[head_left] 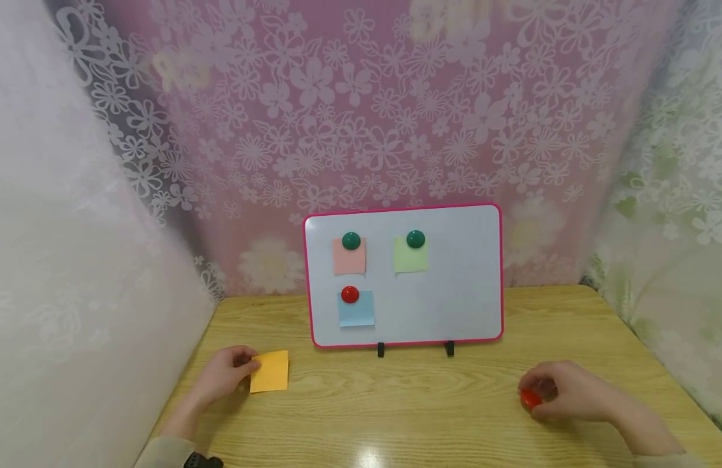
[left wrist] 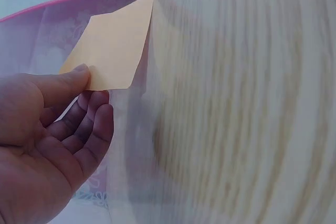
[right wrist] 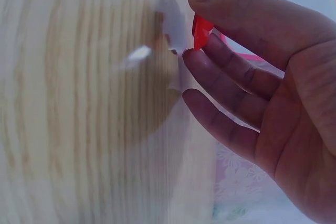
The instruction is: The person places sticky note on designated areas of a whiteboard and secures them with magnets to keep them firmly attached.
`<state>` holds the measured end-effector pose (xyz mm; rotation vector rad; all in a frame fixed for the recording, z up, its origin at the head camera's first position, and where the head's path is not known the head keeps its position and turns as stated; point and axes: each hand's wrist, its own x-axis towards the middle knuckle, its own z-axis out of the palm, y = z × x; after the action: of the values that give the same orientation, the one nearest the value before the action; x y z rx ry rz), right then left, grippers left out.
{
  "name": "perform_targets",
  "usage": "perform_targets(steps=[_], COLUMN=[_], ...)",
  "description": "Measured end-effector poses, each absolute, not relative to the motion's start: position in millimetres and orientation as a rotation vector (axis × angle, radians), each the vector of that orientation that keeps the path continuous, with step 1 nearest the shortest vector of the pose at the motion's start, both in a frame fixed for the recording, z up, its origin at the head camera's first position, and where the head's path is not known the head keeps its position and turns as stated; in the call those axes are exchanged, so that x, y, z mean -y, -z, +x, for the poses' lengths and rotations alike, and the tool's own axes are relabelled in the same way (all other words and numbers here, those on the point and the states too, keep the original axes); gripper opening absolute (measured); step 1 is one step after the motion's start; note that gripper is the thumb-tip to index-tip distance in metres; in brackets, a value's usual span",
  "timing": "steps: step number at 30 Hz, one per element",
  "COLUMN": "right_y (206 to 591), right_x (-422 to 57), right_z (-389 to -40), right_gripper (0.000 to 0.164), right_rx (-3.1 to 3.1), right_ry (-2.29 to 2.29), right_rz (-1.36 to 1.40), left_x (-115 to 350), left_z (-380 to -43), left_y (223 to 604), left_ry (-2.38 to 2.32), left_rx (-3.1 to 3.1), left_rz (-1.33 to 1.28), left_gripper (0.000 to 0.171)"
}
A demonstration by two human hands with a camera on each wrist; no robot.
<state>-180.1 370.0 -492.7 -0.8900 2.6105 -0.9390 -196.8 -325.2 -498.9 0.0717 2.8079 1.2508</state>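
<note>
My left hand [head_left: 225, 372] pinches an orange sticky note [head_left: 271, 372] by its left edge, low over the left side of the table. In the left wrist view the thumb lies on the face of the note [left wrist: 113, 51], its far corners free. At the right, my right hand [head_left: 571, 392] grips a round red magnet [head_left: 530, 399] between thumb and fingers, close to the tabletop. The right wrist view shows the red magnet [right wrist: 202, 31] edge-on between the thumb and fingertips, with the other fingers loosely curved.
A pink-framed whiteboard [head_left: 454, 292] stands on small black feet [head_left: 450, 348] at the back. Green magnets sit on a pink note [head_left: 349, 260] and a green note [head_left: 411, 259]; a red magnet [head_left: 350, 294] sits on a blue note [head_left: 357, 313]. Floral curtains surround the wooden table [head_left: 390, 396].
</note>
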Motion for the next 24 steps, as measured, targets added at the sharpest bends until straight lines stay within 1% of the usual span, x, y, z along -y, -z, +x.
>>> perform_targets(steps=[12, 24], right_y=[489, 489], right_x=[-355, -333], right_z=[-181, -183], right_gripper=[0.033, 0.035], right_rx=[-2.636, -2.588], right_ry=[0.956, 1.051], right_rz=[-0.934, -0.956], left_x=[299, 278], left_z=[-194, -194], left_y=[497, 498], left_ry=[-1.451, -1.521], left_rx=[-2.671, -2.598], left_rz=[0.043, 0.154], left_gripper=[0.017, 0.021])
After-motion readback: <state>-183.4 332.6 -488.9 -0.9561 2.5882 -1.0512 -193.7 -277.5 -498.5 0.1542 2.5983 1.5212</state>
